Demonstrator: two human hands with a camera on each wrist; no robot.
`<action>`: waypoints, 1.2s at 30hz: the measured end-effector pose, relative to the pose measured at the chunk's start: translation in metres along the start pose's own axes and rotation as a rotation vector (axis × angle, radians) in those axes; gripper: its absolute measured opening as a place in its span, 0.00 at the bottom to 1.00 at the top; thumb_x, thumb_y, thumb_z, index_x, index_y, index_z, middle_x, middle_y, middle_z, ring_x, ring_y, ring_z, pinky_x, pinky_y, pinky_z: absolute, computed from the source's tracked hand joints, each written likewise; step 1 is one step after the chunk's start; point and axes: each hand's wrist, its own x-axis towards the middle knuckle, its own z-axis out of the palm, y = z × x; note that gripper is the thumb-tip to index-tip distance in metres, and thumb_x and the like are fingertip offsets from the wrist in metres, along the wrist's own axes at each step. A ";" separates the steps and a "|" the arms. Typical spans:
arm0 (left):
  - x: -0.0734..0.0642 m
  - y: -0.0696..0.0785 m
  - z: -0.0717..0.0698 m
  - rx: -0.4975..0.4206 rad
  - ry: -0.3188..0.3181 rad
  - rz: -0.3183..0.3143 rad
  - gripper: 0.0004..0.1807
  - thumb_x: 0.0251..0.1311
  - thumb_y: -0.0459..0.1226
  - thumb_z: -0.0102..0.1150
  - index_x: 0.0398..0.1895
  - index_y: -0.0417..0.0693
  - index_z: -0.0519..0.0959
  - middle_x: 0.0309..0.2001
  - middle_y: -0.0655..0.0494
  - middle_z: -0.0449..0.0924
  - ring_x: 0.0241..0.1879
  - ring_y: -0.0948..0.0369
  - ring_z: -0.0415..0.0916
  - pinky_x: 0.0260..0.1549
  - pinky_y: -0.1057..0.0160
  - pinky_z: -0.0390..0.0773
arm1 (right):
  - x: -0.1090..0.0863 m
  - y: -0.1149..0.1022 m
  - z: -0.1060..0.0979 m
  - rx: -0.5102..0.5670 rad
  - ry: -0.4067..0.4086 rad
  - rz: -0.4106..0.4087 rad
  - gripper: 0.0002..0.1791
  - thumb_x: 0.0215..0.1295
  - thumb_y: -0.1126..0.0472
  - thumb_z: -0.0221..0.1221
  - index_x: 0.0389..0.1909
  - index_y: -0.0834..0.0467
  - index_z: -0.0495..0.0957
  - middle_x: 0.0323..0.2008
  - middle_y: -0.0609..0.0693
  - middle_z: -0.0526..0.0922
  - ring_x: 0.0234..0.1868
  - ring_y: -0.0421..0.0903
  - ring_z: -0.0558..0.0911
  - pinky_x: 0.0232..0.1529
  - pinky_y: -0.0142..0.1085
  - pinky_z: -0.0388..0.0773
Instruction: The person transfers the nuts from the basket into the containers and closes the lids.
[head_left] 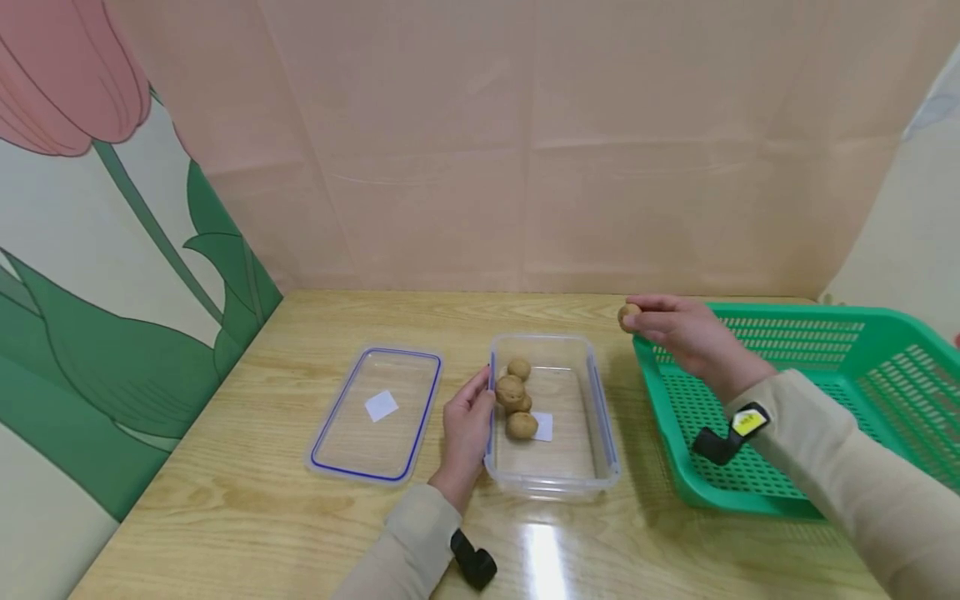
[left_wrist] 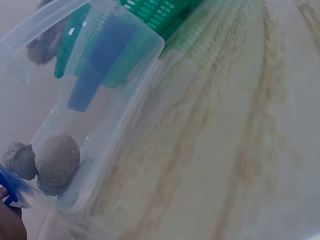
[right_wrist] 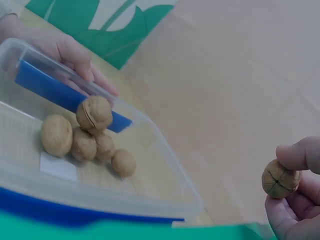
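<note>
A beige sheet [head_left: 480, 167] hangs beyond the box, and a tulip mural [head_left: 135, 350] fills the wall to the box's left. The wooden table [head_left: 247, 500] lies under the box and reaches out on every side. To the right of the box stands the green basket [head_left: 862, 313], its near left corner reaching a little closer to you than the box does. The box [head_left: 573, 467] itself is clear and uncovered, with blue strips along its two long sides. Its lid [head_left: 375, 454], blue-edged, lies flat on the table to the left of the box.

Your left hand [head_left: 467, 423] is at the box's left side, touching it by the blue strip; you can't tell from these views whether the fingers pinch the strip or only rest there. Your right hand [head_left: 684, 333] is to the right of the box, past its far edge and above the basket's far left corner, pinching one walnut [head_left: 628, 317] between thumb and fingertips.

Five more walnuts [right_wrist: 95, 114] sit inside the box, bunched along its left wall, one of them resting on top of others. A white square [head_left: 544, 427] shows at the box floor, just right of the nearest of these.
</note>
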 end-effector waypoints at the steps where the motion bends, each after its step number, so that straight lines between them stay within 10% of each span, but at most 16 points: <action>1: 0.000 0.000 0.000 -0.002 0.002 -0.004 0.21 0.57 0.29 0.49 0.55 0.42 0.75 0.58 0.47 0.73 0.59 0.55 0.70 0.57 0.63 0.71 | 0.000 0.000 0.003 -0.014 -0.005 0.003 0.11 0.61 0.68 0.56 0.35 0.47 0.79 0.34 0.41 0.83 0.38 0.34 0.81 0.44 0.22 0.76; 13: 0.000 -0.001 0.000 -0.012 0.004 -0.006 0.21 0.57 0.28 0.49 0.55 0.42 0.75 0.58 0.47 0.73 0.59 0.55 0.69 0.57 0.63 0.71 | 0.002 0.001 0.034 0.019 -0.045 0.024 0.12 0.60 0.72 0.56 0.34 0.50 0.79 0.32 0.41 0.83 0.37 0.35 0.81 0.44 0.22 0.76; 36: 0.000 0.002 -0.001 0.018 -0.001 -0.005 0.21 0.57 0.30 0.50 0.55 0.44 0.75 0.56 0.49 0.75 0.57 0.57 0.72 0.55 0.63 0.73 | 0.001 0.025 0.094 -0.258 -0.171 0.131 0.24 0.58 0.66 0.59 0.56 0.69 0.68 0.37 0.43 0.79 0.40 0.38 0.78 0.55 0.38 0.71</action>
